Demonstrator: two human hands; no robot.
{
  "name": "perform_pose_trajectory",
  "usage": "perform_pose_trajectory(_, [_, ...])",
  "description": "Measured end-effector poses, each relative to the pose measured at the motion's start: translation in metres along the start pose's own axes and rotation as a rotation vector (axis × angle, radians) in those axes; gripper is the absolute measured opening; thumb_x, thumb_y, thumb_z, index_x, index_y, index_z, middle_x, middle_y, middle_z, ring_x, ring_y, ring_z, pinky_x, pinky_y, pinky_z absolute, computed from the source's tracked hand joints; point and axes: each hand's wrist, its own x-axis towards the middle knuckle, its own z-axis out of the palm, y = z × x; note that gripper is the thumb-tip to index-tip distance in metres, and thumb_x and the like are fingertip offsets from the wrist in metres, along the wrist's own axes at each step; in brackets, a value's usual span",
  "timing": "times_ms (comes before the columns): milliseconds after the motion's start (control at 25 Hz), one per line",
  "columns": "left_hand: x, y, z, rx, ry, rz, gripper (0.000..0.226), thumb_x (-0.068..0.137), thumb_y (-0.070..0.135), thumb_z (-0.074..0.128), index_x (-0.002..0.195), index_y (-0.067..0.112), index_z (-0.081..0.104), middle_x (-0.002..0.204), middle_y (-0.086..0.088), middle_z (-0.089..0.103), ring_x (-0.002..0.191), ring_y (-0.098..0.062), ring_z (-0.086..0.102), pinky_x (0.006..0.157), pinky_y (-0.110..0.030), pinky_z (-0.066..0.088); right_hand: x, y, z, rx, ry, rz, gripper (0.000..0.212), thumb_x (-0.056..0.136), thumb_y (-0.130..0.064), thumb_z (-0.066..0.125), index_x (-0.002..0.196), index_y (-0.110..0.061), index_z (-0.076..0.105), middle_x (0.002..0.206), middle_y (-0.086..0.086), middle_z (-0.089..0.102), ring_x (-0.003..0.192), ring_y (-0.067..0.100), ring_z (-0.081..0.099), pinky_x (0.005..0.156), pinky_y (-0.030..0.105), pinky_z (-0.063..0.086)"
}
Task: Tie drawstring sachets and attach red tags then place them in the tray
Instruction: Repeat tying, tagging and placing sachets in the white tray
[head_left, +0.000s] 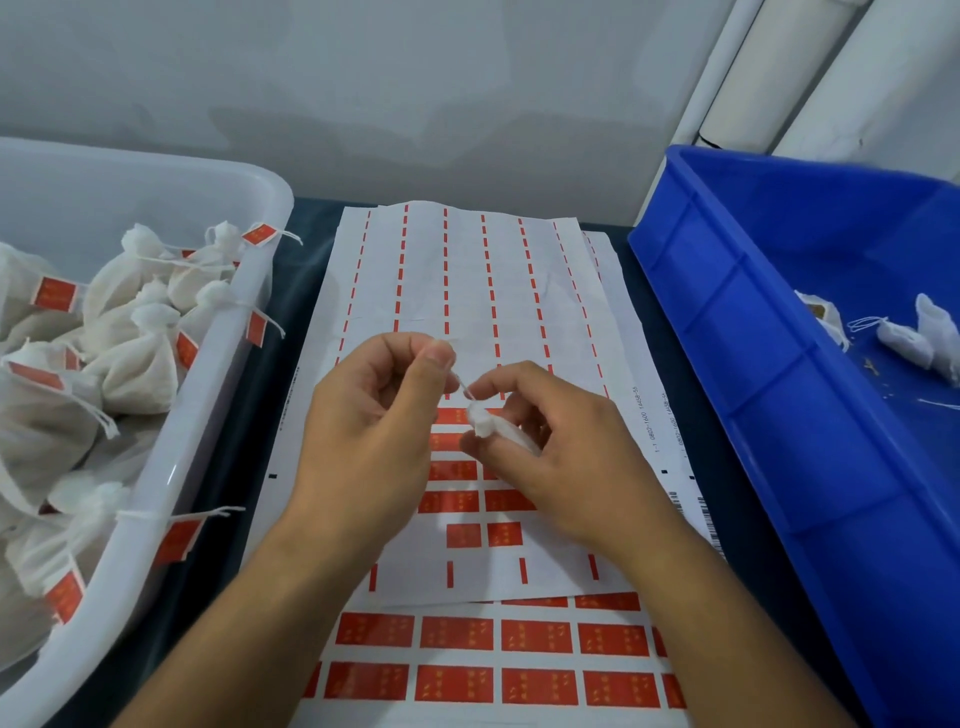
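Above the sticker sheets (467, 291), the right hand (566, 452) grips a white sachet (488, 423) while the left hand (374, 415) pinches its drawstring (461, 385) taut.

Small white sachet (485, 422) held above label sheets, drawstring (462, 387) taut up-left; tagged sachets piled in white tray (218, 364).

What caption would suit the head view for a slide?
Left hand pulls the drawstring of a sachet held by the right hand above sheets of red tags.
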Motion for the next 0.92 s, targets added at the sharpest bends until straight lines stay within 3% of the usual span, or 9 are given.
perform_pose_trajectory(160, [-0.001, 0.0, 0.0, -0.011, -0.007, -0.013, 0.022, 0.1, 0.041, 0.053, 0.094, 0.028, 0.07, 0.089, 0.015, 0.073, 0.087, -0.002, 0.07, 0.065, -0.007, 0.053, 0.0, 0.0, -0.003, 0.022, -0.03, 0.028, 0.034, 0.086, -0.057, 0.073, 0.112, -0.059, 0.051, 0.089, -0.028, 0.06, 0.094, -0.019, 0.055, 0.058, -0.003, 0.043])
perform_pose_trajectory(240, [-0.001, -0.001, 0.001, -0.029, -0.009, -0.024, 0.022, 0.098, 0.045, 0.054, 0.094, 0.03, 0.07, 0.09, 0.016, 0.074, 0.088, -0.002, 0.071, 0.065, -0.006, 0.052, 0.0, 0.001, -0.01, 0.05, -0.077, 0.076, 0.041, 0.082, -0.07, 0.067, 0.117, -0.064, 0.047, 0.101, -0.035, 0.059, 0.097, -0.021, 0.054, 0.057, -0.002, 0.045])
perform_pose_trajectory(320, [0.002, -0.001, 0.0, -0.059, 0.009, -0.055, 0.023, 0.095, 0.048, 0.055, 0.096, 0.03, 0.069, 0.09, 0.018, 0.074, 0.087, -0.001, 0.072, 0.062, -0.006, 0.051, 0.001, 0.005, -0.021, 0.029, -0.04, 0.176, 0.042, 0.08, -0.074, 0.061, 0.117, -0.063, 0.047, 0.1, -0.033, 0.061, 0.094, -0.025, 0.055, 0.049, 0.0, 0.043])
perform_pose_trajectory(440, [0.009, -0.003, -0.004, -0.072, 0.054, -0.141, 0.024, 0.094, 0.052, 0.056, 0.096, 0.032, 0.069, 0.089, 0.021, 0.075, 0.082, 0.001, 0.073, 0.053, -0.008, 0.051, 0.002, 0.02, -0.043, -0.165, 0.063, 0.374, 0.033, 0.091, -0.061, 0.062, 0.119, -0.05, 0.048, 0.097, -0.024, 0.061, 0.071, -0.002, 0.066, 0.043, 0.005, 0.038])
perform_pose_trajectory(560, [0.016, -0.005, -0.011, -0.129, 0.119, -0.225, 0.022, 0.096, 0.053, 0.057, 0.097, 0.035, 0.07, 0.088, 0.021, 0.076, 0.078, 0.0, 0.074, 0.051, -0.013, 0.053, -0.008, 0.037, -0.058, -0.373, 0.036, 0.518, 0.039, 0.093, -0.06, 0.06, 0.124, -0.043, 0.045, 0.112, -0.01, 0.062, 0.08, 0.004, 0.062, 0.053, 0.017, 0.041])
perform_pose_trajectory(720, [0.022, -0.008, -0.018, -0.179, 0.221, -0.245, 0.017, 0.098, 0.048, 0.059, 0.097, 0.036, 0.069, 0.089, 0.02, 0.076, 0.079, -0.002, 0.074, 0.055, -0.02, 0.058, -0.026, 0.043, -0.068, -0.409, -0.011, 0.569, 0.038, 0.095, -0.059, 0.058, 0.123, -0.041, 0.04, 0.094, -0.016, 0.063, 0.074, 0.005, 0.064, 0.052, 0.02, 0.045])
perform_pose_trajectory(800, [0.024, -0.01, -0.021, -0.124, 0.241, -0.218, 0.014, 0.097, 0.05, 0.059, 0.098, 0.039, 0.067, 0.091, 0.026, 0.073, 0.081, 0.004, 0.071, 0.056, -0.017, 0.057, -0.033, 0.045, -0.069, -0.377, -0.022, 0.588, 0.035, 0.095, -0.059, 0.057, 0.12, -0.041, 0.041, 0.088, -0.019, 0.063, 0.07, 0.005, 0.065, 0.05, 0.019, 0.045])
perform_pose_trajectory(880, [0.024, -0.013, -0.021, 0.007, 0.248, -0.142, 0.009, 0.097, 0.051, 0.059, 0.1, 0.045, 0.063, 0.096, 0.033, 0.068, 0.089, 0.011, 0.066, 0.062, -0.013, 0.054, -0.04, 0.046, -0.07, -0.259, -0.011, 0.607, 0.029, 0.095, -0.058, 0.058, 0.114, -0.037, 0.05, 0.088, -0.015, 0.07, 0.07, 0.006, 0.07, 0.053, 0.022, 0.05])
perform_pose_trajectory(920, [0.023, -0.014, -0.02, 0.097, 0.251, -0.082, 0.007, 0.097, 0.05, 0.059, 0.103, 0.047, 0.06, 0.103, 0.034, 0.066, 0.095, 0.01, 0.065, 0.072, -0.014, 0.054, -0.043, 0.044, -0.071, -0.159, 0.013, 0.609, 0.028, 0.095, -0.058, 0.059, 0.107, -0.033, 0.06, 0.087, -0.012, 0.075, 0.07, 0.008, 0.074, 0.057, 0.024, 0.054])
